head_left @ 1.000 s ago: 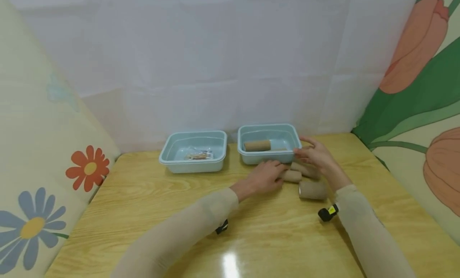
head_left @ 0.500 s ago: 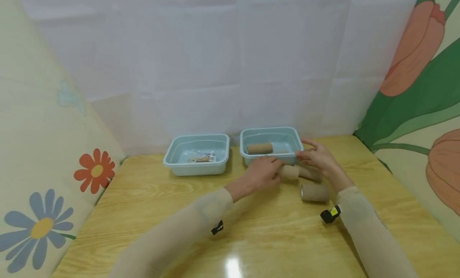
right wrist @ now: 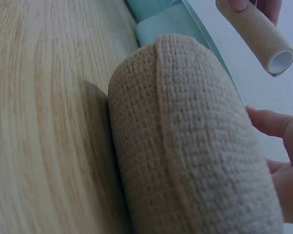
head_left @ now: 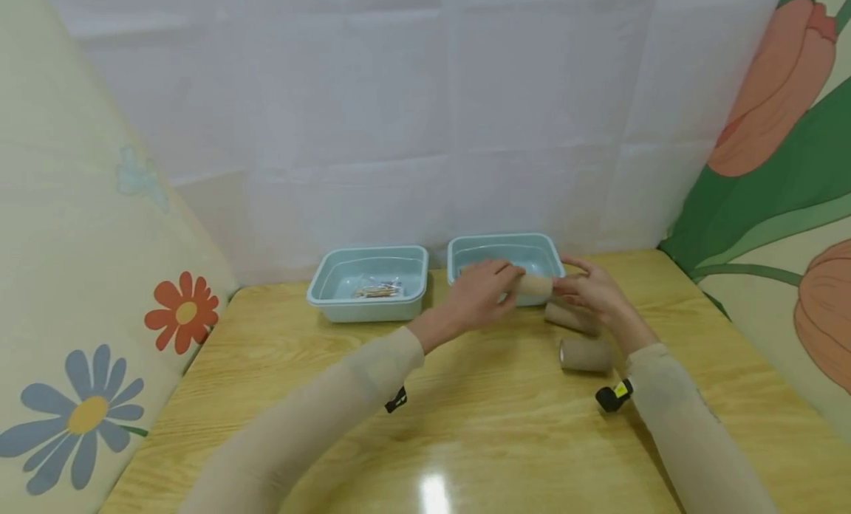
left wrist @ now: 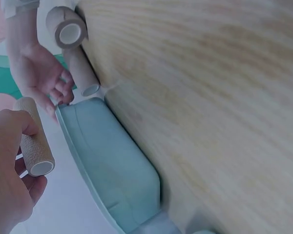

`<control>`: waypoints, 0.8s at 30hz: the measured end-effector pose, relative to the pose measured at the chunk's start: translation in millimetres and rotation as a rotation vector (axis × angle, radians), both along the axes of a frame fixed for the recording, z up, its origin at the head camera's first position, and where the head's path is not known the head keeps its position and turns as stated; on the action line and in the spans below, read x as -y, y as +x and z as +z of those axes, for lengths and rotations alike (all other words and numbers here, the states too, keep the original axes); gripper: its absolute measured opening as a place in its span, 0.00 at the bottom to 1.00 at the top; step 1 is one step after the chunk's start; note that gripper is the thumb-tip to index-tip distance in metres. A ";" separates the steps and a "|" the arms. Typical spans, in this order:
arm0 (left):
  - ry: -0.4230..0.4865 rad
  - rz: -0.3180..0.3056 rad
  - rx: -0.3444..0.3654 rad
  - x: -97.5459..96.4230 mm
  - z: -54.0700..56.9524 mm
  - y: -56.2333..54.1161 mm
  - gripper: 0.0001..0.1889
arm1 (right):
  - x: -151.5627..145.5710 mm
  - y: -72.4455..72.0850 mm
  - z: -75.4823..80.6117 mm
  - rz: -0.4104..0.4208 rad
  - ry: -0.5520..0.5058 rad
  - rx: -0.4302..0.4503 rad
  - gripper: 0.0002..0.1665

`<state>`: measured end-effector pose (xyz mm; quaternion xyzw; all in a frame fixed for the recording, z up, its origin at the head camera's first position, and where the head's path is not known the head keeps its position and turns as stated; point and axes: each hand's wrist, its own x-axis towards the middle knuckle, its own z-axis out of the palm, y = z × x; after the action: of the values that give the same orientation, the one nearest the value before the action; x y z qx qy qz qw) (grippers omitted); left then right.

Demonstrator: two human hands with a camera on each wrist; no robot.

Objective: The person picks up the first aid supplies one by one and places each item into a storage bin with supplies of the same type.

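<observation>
My left hand (head_left: 475, 296) holds a tan elastic bandage roll (head_left: 535, 286) by one end, thumb and fingers round it. It hangs over the front rim of the right light-blue plastic basin (head_left: 505, 238); the left wrist view shows the white core of the roll (left wrist: 36, 139). At the right corner of that basin, my right hand (head_left: 592, 289) grips the rim, with fingertips on its edge. Two more bandage rolls lie on the table below the right hand: a slim one (head_left: 573, 318) close to the basin and a thicker one (head_left: 586, 355) nearer me. The left hand and held roll hide much of the basin's inside.
Left of it stands a second light-blue basin (head_left: 368, 312) holding a clear packet of thin sticks (head_left: 377, 289). Both basins stand near the back edge of the wood-grain table (head_left: 492, 425), before a white sheet (head_left: 372, 115). Flower-print panels flank the table.
The left hand has picked the bandage roll up from the table and raised it to the right basin's front rim. The right hand has stayed at the basin's corner.
</observation>
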<state>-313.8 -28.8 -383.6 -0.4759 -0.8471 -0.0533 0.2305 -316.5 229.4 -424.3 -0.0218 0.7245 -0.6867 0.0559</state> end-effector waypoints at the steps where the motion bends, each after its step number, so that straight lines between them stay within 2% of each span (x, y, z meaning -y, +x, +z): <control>1: 0.003 -0.006 -0.008 -0.4 0.8 -2.7 0.19 | -0.5 0.1 0.2 -0.001 0.005 0.000 0.45; 5: -0.010 0.002 -0.021 -1.6 2.7 -14.8 0.18 | -3.2 0.1 0.9 -0.008 0.027 0.010 0.46; 13: -0.088 0.140 0.041 -2.1 2.6 -38.1 0.21 | -5.4 -1.5 1.0 -0.014 0.022 0.031 0.48; 20: -0.086 0.191 0.088 -1.8 -2.6 -59.5 0.22 | -4.2 -2.9 0.1 -0.031 0.020 0.044 0.47; 24: -0.108 0.251 0.124 -0.6 -3.3 -71.6 0.22 | -1.6 -4.1 -0.7 -0.037 0.008 0.044 0.46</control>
<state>-385.3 -28.2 -386.9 -0.3736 -0.9142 -0.0080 0.1567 -320.6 231.0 -425.0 0.0067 0.7260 -0.6851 0.0592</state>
